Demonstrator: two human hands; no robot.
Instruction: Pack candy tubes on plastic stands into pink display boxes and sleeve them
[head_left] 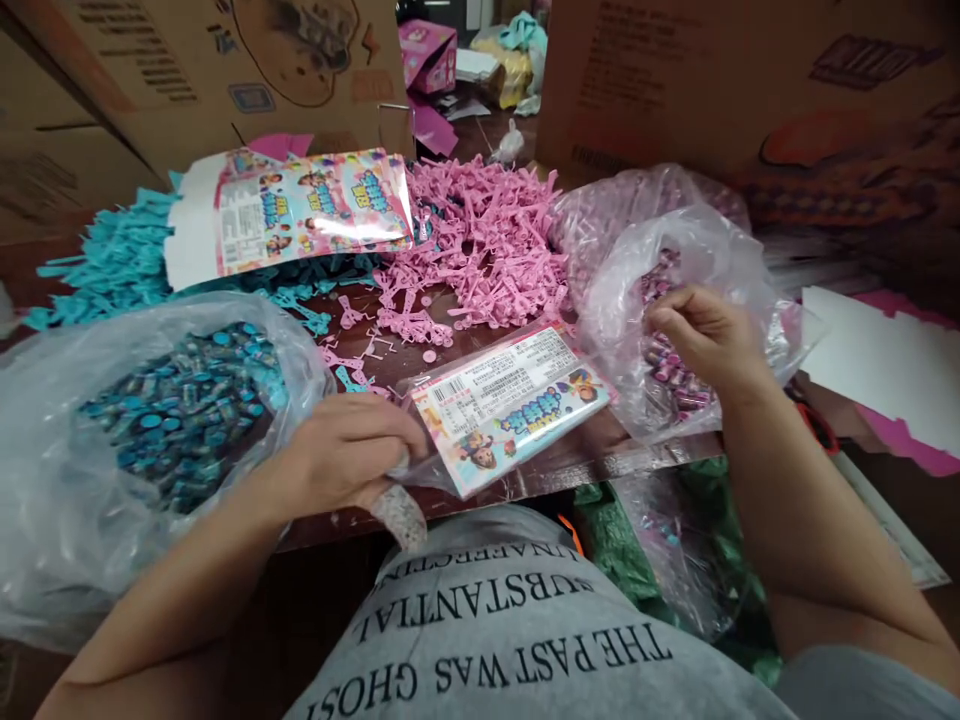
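My left hand [356,445] is closed at the near left end of a clear plastic bag [427,470], its fingers pinching the film. Inside that bag lies a flat printed pack [517,405] with cartoon figures and a barcode, tilted on the table. A pale speckled strip [401,515] hangs below the left hand. My right hand [701,330] is above an open clear bag of small shiny pink cylinders [679,390]. Its thumb and fingers are drawn together; whatever is between them is hidden.
Turquoise cylinders [195,410] fill a bag on the left. Behind lie heaps of pink plastic pieces [495,240] and turquoise plastic pieces [120,260], with printed card sheets [315,210] on top. Cardboard boxes [735,90] wall the back. White card [885,370] lies right.
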